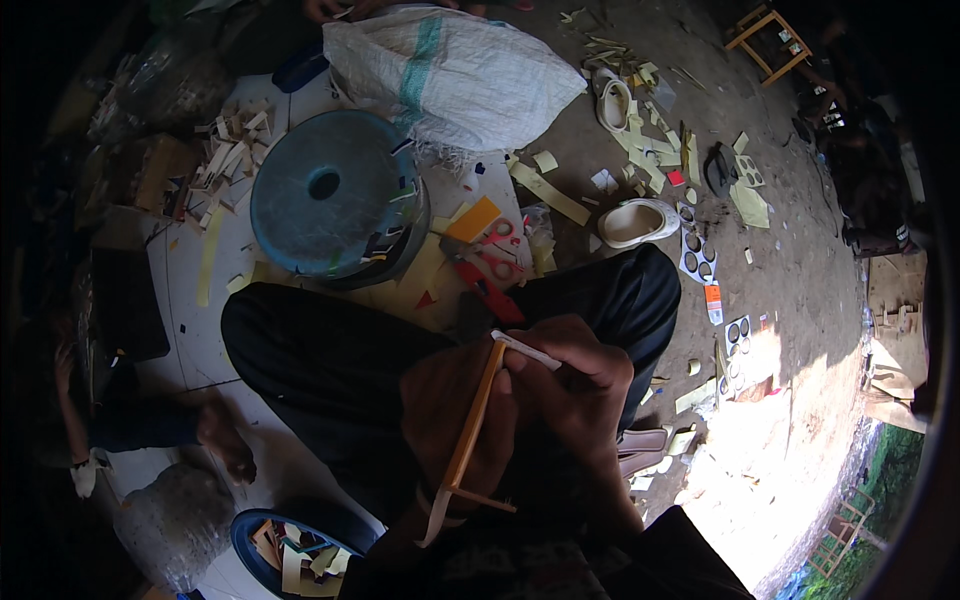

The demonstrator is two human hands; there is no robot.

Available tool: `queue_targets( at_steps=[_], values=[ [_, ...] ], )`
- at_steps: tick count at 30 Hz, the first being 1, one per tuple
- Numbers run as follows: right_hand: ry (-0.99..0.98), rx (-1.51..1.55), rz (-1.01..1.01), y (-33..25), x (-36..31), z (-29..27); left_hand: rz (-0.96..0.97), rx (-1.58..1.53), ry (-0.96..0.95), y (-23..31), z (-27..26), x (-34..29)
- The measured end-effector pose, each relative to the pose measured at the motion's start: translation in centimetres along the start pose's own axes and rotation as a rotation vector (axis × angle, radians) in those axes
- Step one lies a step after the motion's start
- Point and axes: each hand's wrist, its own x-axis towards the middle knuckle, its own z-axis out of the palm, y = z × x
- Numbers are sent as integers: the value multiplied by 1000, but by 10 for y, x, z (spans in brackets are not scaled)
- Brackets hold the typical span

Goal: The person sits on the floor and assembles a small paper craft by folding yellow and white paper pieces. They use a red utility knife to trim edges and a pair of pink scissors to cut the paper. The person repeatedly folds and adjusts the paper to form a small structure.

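My left hand (435, 400) is closed around a thin orange-brown wooden piece (470, 425), which slants upward between my knees and has a short crosspiece near its lower end. A pale strip hangs beside that lower end. At the upper end of the wood, the thumb and fingers of my right hand (585, 375) pinch a narrow white strip (530, 350) that touches the wood. Just beyond my hands lie a red-handled tool (485, 292) and scissors with red handles (503, 266).
A round blue-grey tub (290, 225) with a central hole stands ahead left. Behind it lies a white woven sack (480, 85). A blue basin (245, 540) of scraps sits lower left. Pale clogs (640, 218) and paper offcuts lie right. Another person's foot (225, 440) is at left.
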Motion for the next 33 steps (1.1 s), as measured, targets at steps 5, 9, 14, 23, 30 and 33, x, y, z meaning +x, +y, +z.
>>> queue_targets(
  at_steps=[5, 9, 14, 23, 30, 33],
  values=[
    [-85, -220, -171, -7, 8, -8, -14, -20, 6, 4, -4, 3],
    [-95, -273, -286, -9, 13, -10, -42, -25, -22, 9, -11, 6],
    [-72, -369, -403, -9, 15, -9, -97, -15, -28, 15, -14, 9],
    [-50, -536, -532, -11, 14, -13, -122, 26, -78, 19, -18, 11],
    [-55, -564, -530, -14, 14, -16, -74, 69, -125, 20, -20, 14],
    [-48, -561, -518, -13, 13, -16, -79, 70, -123, 21, -19, 14]
  ],
)
